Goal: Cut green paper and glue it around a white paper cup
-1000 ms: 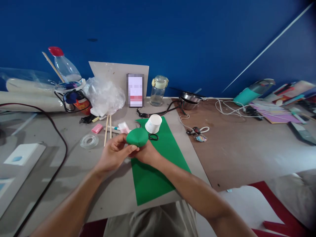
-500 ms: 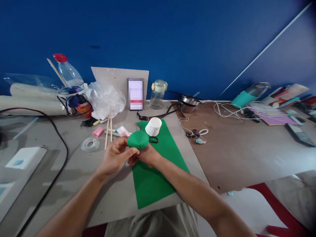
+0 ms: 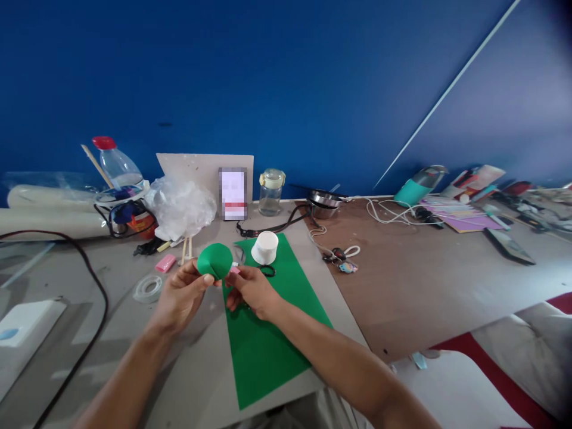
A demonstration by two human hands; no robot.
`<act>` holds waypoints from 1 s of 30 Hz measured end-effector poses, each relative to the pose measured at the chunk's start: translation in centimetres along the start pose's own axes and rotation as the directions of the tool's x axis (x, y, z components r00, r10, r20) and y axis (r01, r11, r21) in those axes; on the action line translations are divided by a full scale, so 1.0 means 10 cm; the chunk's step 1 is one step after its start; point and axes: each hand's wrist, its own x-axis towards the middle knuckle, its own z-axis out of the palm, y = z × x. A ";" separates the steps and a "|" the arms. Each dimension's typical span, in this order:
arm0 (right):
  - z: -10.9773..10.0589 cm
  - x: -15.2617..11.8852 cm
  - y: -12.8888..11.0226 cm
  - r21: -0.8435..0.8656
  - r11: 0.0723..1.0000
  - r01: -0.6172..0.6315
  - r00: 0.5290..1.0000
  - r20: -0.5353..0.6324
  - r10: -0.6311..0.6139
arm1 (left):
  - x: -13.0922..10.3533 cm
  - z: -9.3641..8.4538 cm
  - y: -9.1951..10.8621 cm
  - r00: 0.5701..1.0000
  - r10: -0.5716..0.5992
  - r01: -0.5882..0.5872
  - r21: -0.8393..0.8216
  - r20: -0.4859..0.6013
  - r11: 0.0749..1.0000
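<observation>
My left hand [image 3: 181, 295] is closed on a piece of green paper [image 3: 214, 260] curled into a shallow cone, thumb pressed at its overlapping edge. My right hand [image 3: 252, 290] is just right of the cone, its fingers pinching a small pink and white object [image 3: 235, 269] that is mostly covered and whose kind I cannot make out. A larger green paper sheet [image 3: 277, 339] lies under my right hand and forearm. On its far end a white paper cup [image 3: 265, 248] stands upside down, with a black loop like a scissors handle [image 3: 268, 271] in front of it.
A tape roll [image 3: 148, 289], a pink block [image 3: 165, 263] and wooden sticks [image 3: 190, 247] lie to the left. Behind are a crumpled plastic bag [image 3: 181, 205], a propped phone [image 3: 233, 193] and a glass jar [image 3: 270, 193]. Keys [image 3: 342, 259] lie right, on the brown tabletop [image 3: 402, 286].
The view has shifted, so things sit lower and further left. My right hand has come out from beneath the cone to its right side, and a pink and white object now shows at its fingertips.
</observation>
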 end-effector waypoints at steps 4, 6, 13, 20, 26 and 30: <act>-0.05 -0.04 -0.02 -0.636 0.734 0.239 0.898 -0.142 -0.415 | 0.07 -0.04 0.00 0.990 0.021 -0.015 0.042 -0.143 0.999; -0.08 -0.05 -0.01 -0.812 0.531 0.243 0.806 -0.136 -0.577 | 0.10 -0.06 -0.01 0.983 0.021 -0.012 0.054 -0.185 0.998; -0.08 -0.06 0.00 -0.953 0.261 0.153 0.795 -0.038 -0.605 | 0.13 -0.08 -0.02 0.972 0.041 -0.038 0.018 -0.232 0.999; 0.03 -0.08 0.04 -0.975 0.092 0.204 0.818 0.118 -0.563 | 0.11 -0.01 0.03 0.989 0.039 -0.042 -0.020 -0.143 0.999; 0.05 -0.04 0.12 -0.972 0.012 0.234 0.819 0.190 -0.541 | 0.10 0.01 -0.02 0.992 0.010 -0.013 -0.028 -0.123 1.000; 0.04 0.02 0.18 -0.976 0.003 0.217 0.831 0.183 -0.525 | 0.09 0.01 -0.04 0.993 -0.014 0.011 -0.029 -0.115 1.000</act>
